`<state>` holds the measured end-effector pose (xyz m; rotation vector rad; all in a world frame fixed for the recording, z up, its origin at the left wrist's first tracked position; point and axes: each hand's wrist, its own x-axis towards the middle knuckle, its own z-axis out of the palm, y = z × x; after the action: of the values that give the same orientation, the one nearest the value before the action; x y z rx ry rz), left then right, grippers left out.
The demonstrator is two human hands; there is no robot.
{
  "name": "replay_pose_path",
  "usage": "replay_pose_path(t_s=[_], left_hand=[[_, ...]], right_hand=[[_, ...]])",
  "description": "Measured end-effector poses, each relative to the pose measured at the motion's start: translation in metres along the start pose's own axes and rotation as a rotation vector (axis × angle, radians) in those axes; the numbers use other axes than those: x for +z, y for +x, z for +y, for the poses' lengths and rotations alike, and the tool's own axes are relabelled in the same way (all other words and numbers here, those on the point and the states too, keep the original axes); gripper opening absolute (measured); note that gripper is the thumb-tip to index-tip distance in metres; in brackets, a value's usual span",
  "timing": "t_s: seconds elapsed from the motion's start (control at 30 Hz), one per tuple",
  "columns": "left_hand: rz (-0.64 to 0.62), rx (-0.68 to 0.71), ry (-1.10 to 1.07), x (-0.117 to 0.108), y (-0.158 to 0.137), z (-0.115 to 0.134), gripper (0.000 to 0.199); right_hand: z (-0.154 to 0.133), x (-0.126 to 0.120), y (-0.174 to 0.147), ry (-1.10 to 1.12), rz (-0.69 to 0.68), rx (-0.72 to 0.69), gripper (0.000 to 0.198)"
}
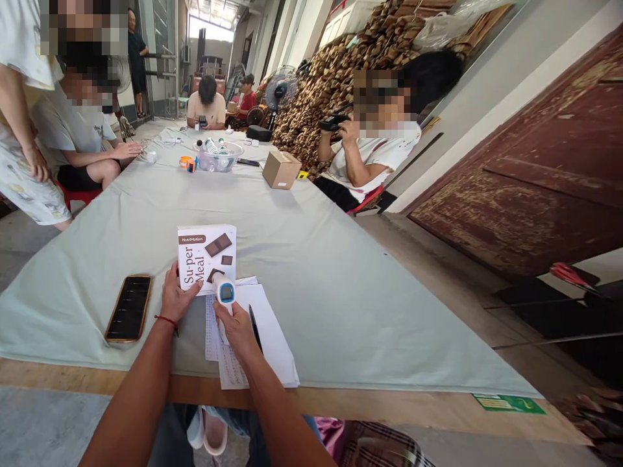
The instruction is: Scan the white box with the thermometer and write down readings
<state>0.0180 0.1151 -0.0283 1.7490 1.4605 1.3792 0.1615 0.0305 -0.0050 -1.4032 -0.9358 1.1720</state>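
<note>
My left hand (179,293) grips the lower left corner of a white box (195,256) printed "NutriMotion Su-per Meal", thumb across its front. The box stands upright on the cloth-covered table, its printed face toward me. In my right hand (237,324) is a white infrared thermometer (226,292) with a blue-rimmed screen, its head close to the lower right of the box; I cannot tell whether they touch. Under my right hand lie sheets of paper (272,337), some with handwriting, and a black pen (255,329). A phone (129,309) rests left of my left hand.
Farther along the pale green tablecloth (370,311) are a clear basin (219,162) with bottles, an orange tape roll (185,162) and a cardboard box (281,170). People sit around the table. A fan (281,91) and a wood pile (324,87) stand behind.
</note>
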Motion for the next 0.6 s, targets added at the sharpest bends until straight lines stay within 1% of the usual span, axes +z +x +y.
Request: replay_pose_path(t_s=[0.17,0.27,0.37,0.47,0.6], left_hand=[[-0.042,0.038,-0.124,-0.001,0.002,-0.003,0.061],[-0.047,0.004,-0.206,0.000,0.002,-0.010,0.069],[-0.041,0.015,-0.196,0.002,0.001,-0.018,0.083],[-0.015,0.035,-0.160,0.004,0.001,-0.024,0.088],[0.042,0.053,-0.126,0.004,0.003,-0.025,0.087]], right_hand=[[0.000,-0.001,0.000,0.018,-0.013,0.029,0.035],[-0.004,-0.002,-0.002,0.024,-0.009,0.023,0.034],[-0.012,-0.006,-0.007,0.056,-0.010,0.047,0.034],[-0.023,-0.019,-0.017,0.078,0.012,0.027,0.031],[-0.030,-0.048,-0.032,0.036,0.040,-0.056,0.030]])
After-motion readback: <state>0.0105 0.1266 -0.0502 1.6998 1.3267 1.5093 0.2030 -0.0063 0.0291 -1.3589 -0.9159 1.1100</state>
